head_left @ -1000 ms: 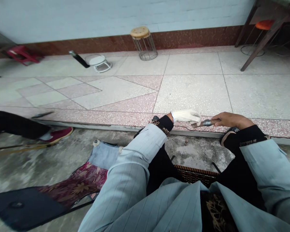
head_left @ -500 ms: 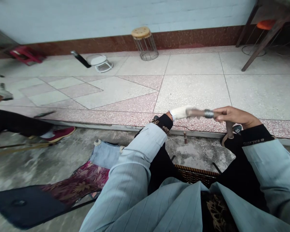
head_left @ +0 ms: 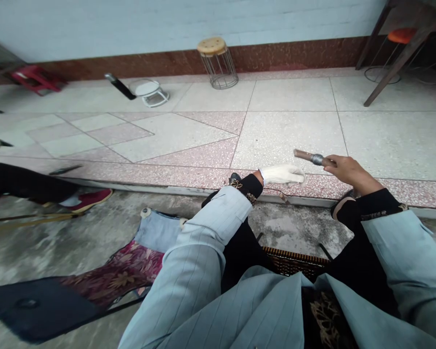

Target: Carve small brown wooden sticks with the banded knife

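My left hand point(head_left: 283, 174), in a white knit glove, reaches over the edge of the tiled step with its fingers stretched out to the right. I see nothing in it, though its palm side is hidden. My bare right hand point(head_left: 347, 172) is closed around one end of a short brown stick point(head_left: 304, 155) with a silvery band around its middle. The stick's free end points left, above and apart from the glove. A small brown piece point(head_left: 283, 198) shows at the step's edge just below my left hand; what it is stays unclear.
A wooden-topped wire stool point(head_left: 212, 47), a small white stool point(head_left: 147, 88) and a red stool point(head_left: 38, 77) stand by the wall. On my left is a patterned folding seat point(head_left: 123, 271). Another person's leg and red shoe point(head_left: 90, 201) are farther left. A table leg point(head_left: 392, 70) slants at right.
The stick has risen slightly and drawn right, away from the glove. My left fingers now show more clearly, stretched out. The small brown piece below appears higher and more tilted.
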A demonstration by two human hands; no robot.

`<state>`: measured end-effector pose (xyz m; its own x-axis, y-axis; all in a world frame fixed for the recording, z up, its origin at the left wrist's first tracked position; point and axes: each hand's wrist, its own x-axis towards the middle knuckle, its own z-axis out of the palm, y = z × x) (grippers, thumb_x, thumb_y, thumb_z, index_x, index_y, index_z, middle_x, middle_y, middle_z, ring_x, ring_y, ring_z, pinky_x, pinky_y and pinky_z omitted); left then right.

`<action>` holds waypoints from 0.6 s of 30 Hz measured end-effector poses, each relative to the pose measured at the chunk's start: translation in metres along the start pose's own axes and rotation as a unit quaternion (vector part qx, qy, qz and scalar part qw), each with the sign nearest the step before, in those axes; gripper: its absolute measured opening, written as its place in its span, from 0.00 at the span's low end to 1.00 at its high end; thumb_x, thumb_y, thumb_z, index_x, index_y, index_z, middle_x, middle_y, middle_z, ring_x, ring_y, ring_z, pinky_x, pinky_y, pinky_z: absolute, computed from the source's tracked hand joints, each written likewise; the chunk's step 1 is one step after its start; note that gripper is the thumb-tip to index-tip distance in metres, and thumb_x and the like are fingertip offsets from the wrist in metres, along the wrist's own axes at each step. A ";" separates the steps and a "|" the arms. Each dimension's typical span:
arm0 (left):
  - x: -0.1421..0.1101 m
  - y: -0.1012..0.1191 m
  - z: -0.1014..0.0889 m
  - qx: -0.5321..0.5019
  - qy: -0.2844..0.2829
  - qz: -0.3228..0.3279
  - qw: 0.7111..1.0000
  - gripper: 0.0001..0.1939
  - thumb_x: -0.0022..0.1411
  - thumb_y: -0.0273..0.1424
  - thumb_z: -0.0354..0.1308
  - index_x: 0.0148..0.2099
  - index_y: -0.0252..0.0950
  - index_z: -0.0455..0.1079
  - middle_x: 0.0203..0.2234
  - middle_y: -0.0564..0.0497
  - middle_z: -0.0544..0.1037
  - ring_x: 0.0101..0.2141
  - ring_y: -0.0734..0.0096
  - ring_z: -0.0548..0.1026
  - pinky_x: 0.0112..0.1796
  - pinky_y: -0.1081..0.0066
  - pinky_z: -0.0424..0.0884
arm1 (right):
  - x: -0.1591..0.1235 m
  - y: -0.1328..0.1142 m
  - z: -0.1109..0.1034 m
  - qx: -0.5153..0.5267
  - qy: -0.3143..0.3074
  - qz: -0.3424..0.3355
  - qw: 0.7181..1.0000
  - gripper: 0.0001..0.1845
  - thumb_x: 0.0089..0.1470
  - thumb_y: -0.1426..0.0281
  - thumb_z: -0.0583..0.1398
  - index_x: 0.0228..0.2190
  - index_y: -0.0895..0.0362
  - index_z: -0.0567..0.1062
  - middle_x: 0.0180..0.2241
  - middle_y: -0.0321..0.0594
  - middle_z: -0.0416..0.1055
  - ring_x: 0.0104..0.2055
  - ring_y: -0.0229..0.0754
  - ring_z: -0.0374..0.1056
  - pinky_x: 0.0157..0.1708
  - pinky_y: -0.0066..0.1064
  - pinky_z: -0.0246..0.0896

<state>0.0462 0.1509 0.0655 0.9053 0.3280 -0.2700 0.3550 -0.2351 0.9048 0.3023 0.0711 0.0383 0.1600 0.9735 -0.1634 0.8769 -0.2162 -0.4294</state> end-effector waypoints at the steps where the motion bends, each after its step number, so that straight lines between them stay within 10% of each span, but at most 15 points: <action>1: 0.000 0.001 0.000 0.009 0.005 0.002 1.000 0.10 0.61 0.34 0.62 0.28 0.36 0.74 0.19 0.53 0.69 0.23 0.74 0.64 0.26 0.72 0.60 | 0.000 0.001 0.001 -0.041 -0.033 -0.016 0.998 0.22 0.54 0.60 0.60 0.49 0.54 0.79 0.42 0.49 0.78 0.43 0.54 0.71 0.41 0.39 0.61; 8: 0.002 -0.003 0.003 0.023 -0.020 0.004 1.000 0.08 0.60 0.30 0.62 0.28 0.36 0.74 0.23 0.53 0.73 0.25 0.75 0.66 0.29 0.73 0.61 | -0.010 -0.003 -0.001 0.054 -0.369 -0.150 0.916 0.22 0.51 0.57 0.64 0.44 0.55 0.83 0.41 0.44 0.80 0.43 0.52 0.73 0.41 0.37 0.63; 11: 0.005 -0.010 0.004 -0.031 -0.025 0.009 0.999 0.07 0.61 0.32 0.62 0.32 0.34 0.75 0.26 0.53 0.75 0.26 0.76 0.67 0.30 0.74 0.62 | -0.017 -0.009 -0.008 0.156 -0.424 -0.210 0.867 0.28 0.51 0.53 0.67 0.49 0.56 0.82 0.39 0.41 0.78 0.39 0.46 0.71 0.39 0.34 0.64; 18: 0.017 -0.035 0.001 -0.111 0.019 0.071 0.991 0.18 0.70 0.41 0.52 0.39 0.32 0.74 0.25 0.55 0.68 0.26 0.79 0.65 0.29 0.75 0.63 | -0.020 -0.015 -0.025 0.493 -0.047 -0.109 0.862 0.16 0.51 0.57 0.68 0.34 0.56 0.76 0.29 0.35 0.69 0.27 0.34 0.61 0.27 0.28 0.58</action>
<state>0.0493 0.1641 0.0291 0.9313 0.3416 -0.1264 0.1614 -0.0760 0.9839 0.2977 0.0567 0.0705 -0.0382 0.9987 -0.0337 0.0617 -0.0313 -0.9976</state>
